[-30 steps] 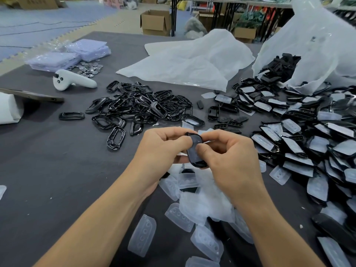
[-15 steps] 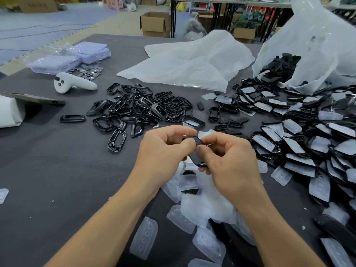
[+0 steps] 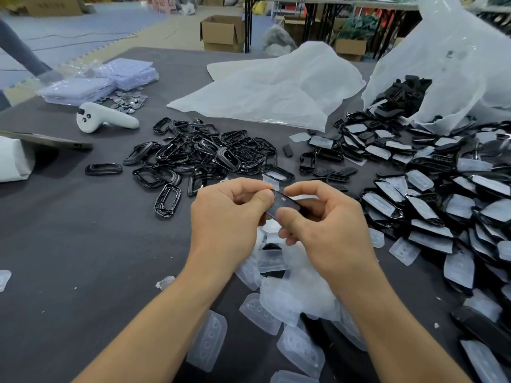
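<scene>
A small black plastic shell piece (image 3: 284, 203) is held above the dark grey table (image 3: 69, 244) between both hands. My left hand (image 3: 229, 217) pinches its left end with thumb and curled fingers. My right hand (image 3: 323, 225) pinches its right side, thumb on the near edge and index finger over the top. The piece lies tilted, its glossy face up. Under the hands lies a heap of clear plastic inserts (image 3: 279, 299).
A pile of black frames (image 3: 204, 153) lies behind the hands. Black shells with clear film (image 3: 431, 205) cover the right side, spilling from a white bag (image 3: 453, 64). A white controller (image 3: 105, 120), coins (image 3: 127, 99), purple packets (image 3: 102, 81) and a tablet (image 3: 47, 139) sit at left.
The black piece has turned from upright to a flatter tilt, showing its glossy face. My right fingers have shifted along it. A person's sleeve has appeared at far left.
</scene>
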`<state>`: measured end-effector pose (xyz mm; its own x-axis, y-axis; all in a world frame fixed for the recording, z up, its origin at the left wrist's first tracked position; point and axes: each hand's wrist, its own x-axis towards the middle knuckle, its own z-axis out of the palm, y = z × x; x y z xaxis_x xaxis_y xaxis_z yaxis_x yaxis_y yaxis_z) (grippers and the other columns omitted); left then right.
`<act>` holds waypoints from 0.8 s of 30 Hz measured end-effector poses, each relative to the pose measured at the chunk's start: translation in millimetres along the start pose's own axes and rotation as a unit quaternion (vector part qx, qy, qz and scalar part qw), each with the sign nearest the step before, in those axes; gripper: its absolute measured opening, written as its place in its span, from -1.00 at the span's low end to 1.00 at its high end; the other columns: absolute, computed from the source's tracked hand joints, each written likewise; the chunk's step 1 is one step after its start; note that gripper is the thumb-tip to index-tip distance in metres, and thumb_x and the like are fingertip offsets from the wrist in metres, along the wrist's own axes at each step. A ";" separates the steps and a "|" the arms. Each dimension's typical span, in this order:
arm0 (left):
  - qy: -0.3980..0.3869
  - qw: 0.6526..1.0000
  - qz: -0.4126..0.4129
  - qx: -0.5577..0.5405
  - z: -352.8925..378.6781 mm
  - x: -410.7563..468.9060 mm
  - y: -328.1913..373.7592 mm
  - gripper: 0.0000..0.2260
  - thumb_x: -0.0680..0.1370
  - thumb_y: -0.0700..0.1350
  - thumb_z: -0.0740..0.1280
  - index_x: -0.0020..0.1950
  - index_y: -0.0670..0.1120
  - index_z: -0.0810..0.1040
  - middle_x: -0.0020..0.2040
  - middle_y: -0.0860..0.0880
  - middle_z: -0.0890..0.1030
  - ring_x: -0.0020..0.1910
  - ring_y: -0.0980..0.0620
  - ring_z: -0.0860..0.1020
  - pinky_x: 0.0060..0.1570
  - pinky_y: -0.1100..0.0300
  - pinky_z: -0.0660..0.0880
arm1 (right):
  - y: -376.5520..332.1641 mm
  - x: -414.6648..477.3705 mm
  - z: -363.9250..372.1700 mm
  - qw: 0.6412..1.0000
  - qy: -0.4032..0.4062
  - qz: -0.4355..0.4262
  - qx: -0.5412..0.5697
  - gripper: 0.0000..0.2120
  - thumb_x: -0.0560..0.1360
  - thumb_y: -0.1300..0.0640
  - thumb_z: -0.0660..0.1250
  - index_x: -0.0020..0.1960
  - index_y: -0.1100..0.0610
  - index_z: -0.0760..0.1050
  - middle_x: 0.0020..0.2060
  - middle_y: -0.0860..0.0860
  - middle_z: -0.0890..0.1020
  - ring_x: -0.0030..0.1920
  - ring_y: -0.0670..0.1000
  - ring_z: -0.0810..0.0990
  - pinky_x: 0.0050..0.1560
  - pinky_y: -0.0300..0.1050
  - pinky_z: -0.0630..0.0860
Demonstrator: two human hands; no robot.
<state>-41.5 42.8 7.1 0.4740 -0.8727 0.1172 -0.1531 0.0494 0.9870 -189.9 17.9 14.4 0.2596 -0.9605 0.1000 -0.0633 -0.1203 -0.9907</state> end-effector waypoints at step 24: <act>-0.077 0.994 -0.055 0.050 -11.2 10.9 0.0 -0.82 0.29 -0.05 0.51 -0.14 0.16 0.71 -0.34 -0.04 0.72 -0.37 0.04 0.66 -0.15 -0.02 0.65 | -3.2 -3.6 -9.0 0.977 0.022 -0.043 -0.209 -0.54 0.37 0.31 0.53 0.10 -0.18 0.65 -0.23 -0.27 0.70 -0.29 -0.17 0.68 -0.23 -0.39 0.54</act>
<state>-26.7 38.8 9.7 0.3555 -0.9345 -0.0177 -0.1966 -0.0933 0.9760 -199.3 19.5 18.1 0.2407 -0.9508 0.1949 -0.4330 -0.2849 -0.8552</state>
